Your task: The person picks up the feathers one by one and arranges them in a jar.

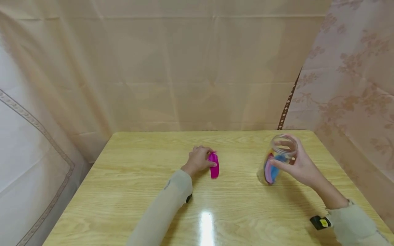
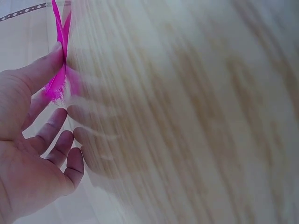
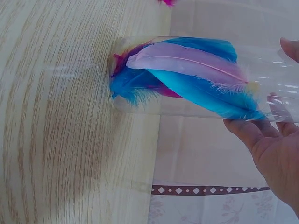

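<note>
A bright magenta feather (image 1: 214, 171) is near the middle of the wooden table. My left hand (image 1: 199, 160) pinches it between thumb and index finger close to its fluffy end. In the left wrist view the other fingers curl loosely beside the feather (image 2: 59, 29), their tips at the tabletop. Farther right, my right hand (image 1: 297, 164) grips a clear, open-topped jar (image 1: 262, 176) around its upper part. Inside the jar, the right wrist view shows a pale pink feather (image 3: 187, 60), blue feathers (image 3: 205, 93) and some magenta. The jar's base is down at the tabletop.
The light wooden table (image 1: 138, 191) ends at a beige curtain (image 1: 191, 75) behind it. Patterned cloth (image 1: 354, 85) hangs on the right and white cloth (image 1: 27, 153) on the left. A dark band with a yellow patch (image 1: 321, 222) is at my right cuff.
</note>
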`<action>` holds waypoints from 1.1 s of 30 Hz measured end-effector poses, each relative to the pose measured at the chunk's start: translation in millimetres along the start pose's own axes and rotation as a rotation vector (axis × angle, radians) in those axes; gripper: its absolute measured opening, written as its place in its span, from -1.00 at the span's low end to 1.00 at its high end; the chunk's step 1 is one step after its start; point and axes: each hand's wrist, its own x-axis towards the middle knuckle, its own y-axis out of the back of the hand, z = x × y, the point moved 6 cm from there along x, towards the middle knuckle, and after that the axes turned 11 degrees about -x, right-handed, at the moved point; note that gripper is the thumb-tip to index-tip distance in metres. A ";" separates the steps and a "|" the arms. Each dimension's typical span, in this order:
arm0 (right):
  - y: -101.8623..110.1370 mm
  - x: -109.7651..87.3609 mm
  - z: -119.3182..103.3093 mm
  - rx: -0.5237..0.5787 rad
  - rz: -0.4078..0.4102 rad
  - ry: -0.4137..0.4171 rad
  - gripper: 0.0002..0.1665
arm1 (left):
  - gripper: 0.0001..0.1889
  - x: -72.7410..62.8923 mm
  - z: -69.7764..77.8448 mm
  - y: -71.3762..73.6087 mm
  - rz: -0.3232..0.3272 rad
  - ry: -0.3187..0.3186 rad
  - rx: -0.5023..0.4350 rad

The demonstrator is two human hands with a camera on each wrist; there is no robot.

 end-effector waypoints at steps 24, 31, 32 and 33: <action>1.1 -0.2 0.6 0.016 -0.003 0.026 0.07 | -0.48 1.8 3.2 2.5 0.008 -0.028 -0.016; 0.2 0.1 5.3 0.034 -0.003 -0.005 0.04 | -0.52 2.5 0.4 0.8 0.017 -0.036 -0.042; 0.8 -0.6 5.2 0.034 -0.007 -0.004 0.04 | -0.52 2.7 0.8 0.2 0.017 -0.039 -0.045; 1.3 -1.5 5.6 0.034 -0.008 -0.006 0.04 | -0.53 2.5 1.9 0.0 0.018 -0.043 -0.048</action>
